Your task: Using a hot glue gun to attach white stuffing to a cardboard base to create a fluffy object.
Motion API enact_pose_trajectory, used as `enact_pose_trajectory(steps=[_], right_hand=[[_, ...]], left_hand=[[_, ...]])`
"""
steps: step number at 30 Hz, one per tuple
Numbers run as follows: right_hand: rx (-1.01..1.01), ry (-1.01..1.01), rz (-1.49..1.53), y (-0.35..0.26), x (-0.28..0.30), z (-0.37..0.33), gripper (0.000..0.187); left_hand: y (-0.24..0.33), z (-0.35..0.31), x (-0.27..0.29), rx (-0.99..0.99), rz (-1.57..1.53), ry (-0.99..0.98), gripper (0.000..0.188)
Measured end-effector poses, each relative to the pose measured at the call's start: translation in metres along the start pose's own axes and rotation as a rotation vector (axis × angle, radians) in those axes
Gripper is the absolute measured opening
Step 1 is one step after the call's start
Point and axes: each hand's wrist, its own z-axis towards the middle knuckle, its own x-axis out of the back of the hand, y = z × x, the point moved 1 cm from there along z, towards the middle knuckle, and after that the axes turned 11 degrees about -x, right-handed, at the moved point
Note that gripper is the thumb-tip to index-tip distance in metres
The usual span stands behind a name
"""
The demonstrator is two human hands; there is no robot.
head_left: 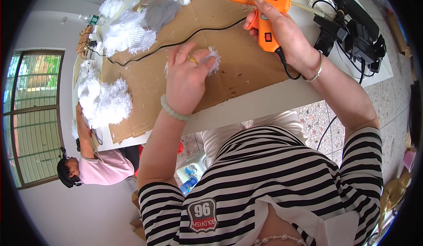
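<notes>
My left hand (187,76) presses flat on a small white fluffy piece (213,60) that lies on a sheet of brown cardboard (238,70). My right hand (284,36) grips an orange hot glue gun (260,8) by its handle, held above the cardboard with the nozzle pointing left, well apart from the fluffy piece. The gun's black cord (176,43) runs left across the cardboard.
Piles of white fluffy material (105,100) and grey pieces (161,10) lie at the left and far side of the white table (264,103). Black power adapters and cables (352,30) sit at the right. Another person (94,162) in pink works at the left end.
</notes>
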Motion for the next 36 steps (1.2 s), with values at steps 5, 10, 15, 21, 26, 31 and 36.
enact_pose_trajectory(steps=[5,10,15,21,26,31,36], right_hand=[[0.005,0.006,-0.024,0.001,0.001,0.0,0.043],[0.014,-0.001,-0.041,0.0,0.0,0.0,0.043],[-0.01,0.012,-0.04,0.0,-0.001,-0.001,0.042],[-0.003,0.007,-0.073,0.001,0.002,-0.001,0.042],[-0.014,0.0,-0.038,0.0,-0.001,-0.003,0.042],[-0.014,0.0,-0.018,0.0,0.001,-0.002,0.043],[-0.002,-0.013,-0.037,-0.002,-0.003,-0.003,0.043]], left_hand=[[-0.011,-0.004,0.001,0.178,-0.347,0.094,0.032],[0.012,-0.01,-0.006,0.03,0.015,-0.016,0.045],[-0.003,-0.015,0.006,0.182,-0.213,0.1,0.047],[0.011,-0.02,0.018,0.213,-0.148,0.078,0.045],[0.014,-0.03,0.015,0.155,0.102,-0.031,0.042],[-0.006,-0.035,0.026,0.343,-0.244,0.142,0.035],[0.009,-0.037,0.02,0.227,-0.051,-0.023,0.043]])
